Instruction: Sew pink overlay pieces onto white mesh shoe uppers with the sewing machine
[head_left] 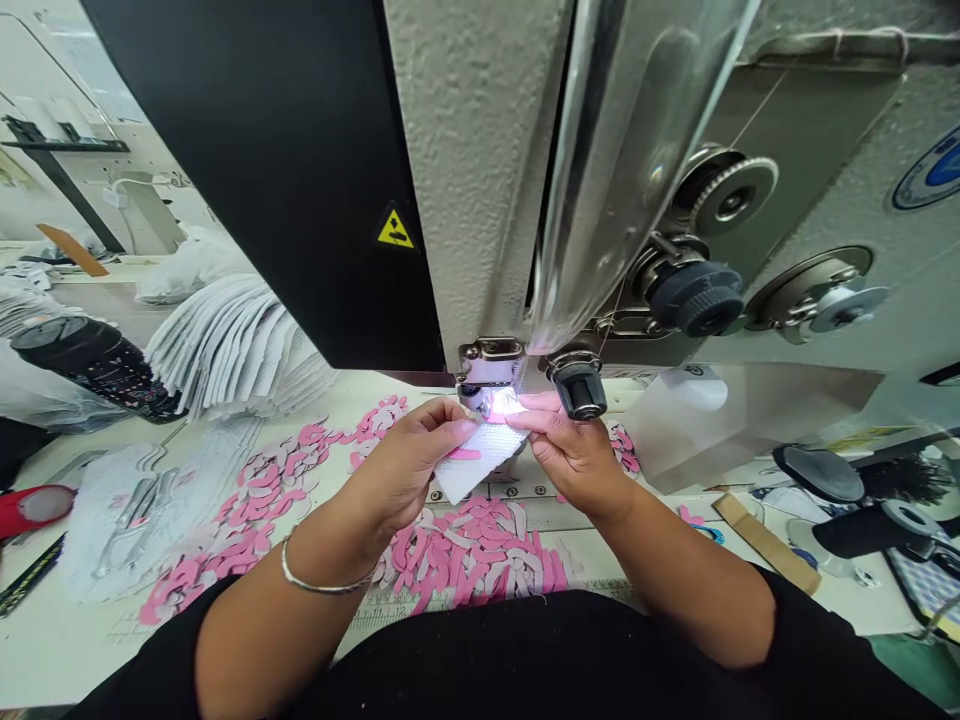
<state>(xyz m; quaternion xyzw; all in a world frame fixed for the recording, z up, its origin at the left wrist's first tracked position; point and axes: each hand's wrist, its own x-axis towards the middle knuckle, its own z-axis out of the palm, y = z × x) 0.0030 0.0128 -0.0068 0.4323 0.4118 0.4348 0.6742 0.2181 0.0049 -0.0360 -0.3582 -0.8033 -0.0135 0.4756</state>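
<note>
At the far left, a black speckled cylinder (94, 365) lies partly wrapped in clear plastic, and a fanned stack of white perforated mesh panels (240, 345) rests beside it. Flat, pale grey mesh cut-outs (142, 520) lie nearer on the cream work table (60, 650), next to a loose scatter of curved pink-and-white foam scraps (255, 480).

The person's left hand (405, 465), with a thin silver bangle (322, 572) at the wrist, is closed in a pinch on a small white mesh rectangle (476, 465) bearing a curved pink strip (465, 454). The right hand (570, 455) grips the same piece from the other side, so it is held between both hands, just below the metal presser foot (487, 365) of a sewing machine with a pebbled cream head (472, 170). Lamp glare bleaches the spot, so the needle cannot be made out.

To the right stand a ribbed black knob (577, 388), a curved clear plastic guard (637, 150), a dark grey tension knob (694, 298) and a frosted plastic sheet (739, 425).
</note>
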